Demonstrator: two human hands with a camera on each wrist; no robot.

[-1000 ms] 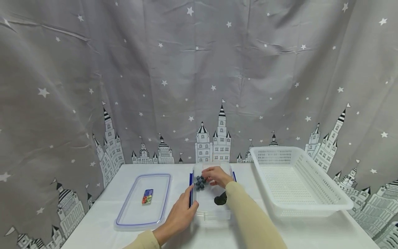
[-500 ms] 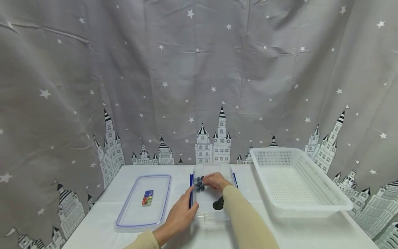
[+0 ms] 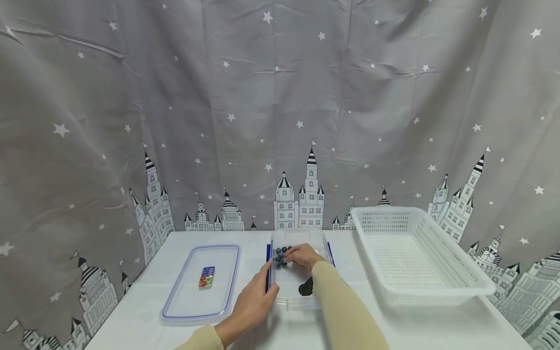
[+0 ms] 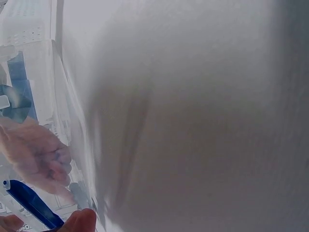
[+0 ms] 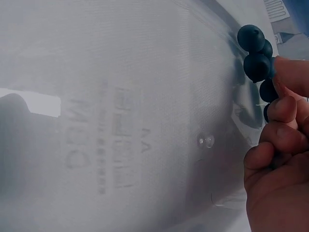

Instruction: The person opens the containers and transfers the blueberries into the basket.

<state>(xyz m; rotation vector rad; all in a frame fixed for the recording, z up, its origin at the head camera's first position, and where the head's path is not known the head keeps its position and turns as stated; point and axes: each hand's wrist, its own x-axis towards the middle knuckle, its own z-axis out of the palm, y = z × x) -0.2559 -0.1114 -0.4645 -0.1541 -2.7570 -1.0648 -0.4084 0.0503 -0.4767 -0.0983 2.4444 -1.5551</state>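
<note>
My right hand (image 3: 305,256) is down inside a clear plastic box (image 3: 286,302) with blue side clips. In the right wrist view its thumb and fingers pinch a bunch of dark blue grapes (image 5: 256,66), which lies at the box's left side. Against the box's left wall rests my left hand (image 3: 253,300), thumb apart from the fingers. Fingertips (image 4: 83,220) of that hand show beside a blue clip (image 4: 31,203) in the left wrist view. A dark green rounded thing (image 3: 305,288) sits in the front right of the box, partly hidden by my right sleeve.
A clear lid (image 3: 181,305) with a blue-lilac seal lies left of the box, bearing a small colourful label (image 3: 206,277). To the right stands a white perforated basket (image 3: 437,290). Behind the white table (image 3: 135,311) hangs a grey curtain (image 3: 245,87).
My right hand has come down and slightly left, its fingers closing onto the grapes. More of the dark green thing is now covered by the sleeve. My left hand has stayed in place.
</note>
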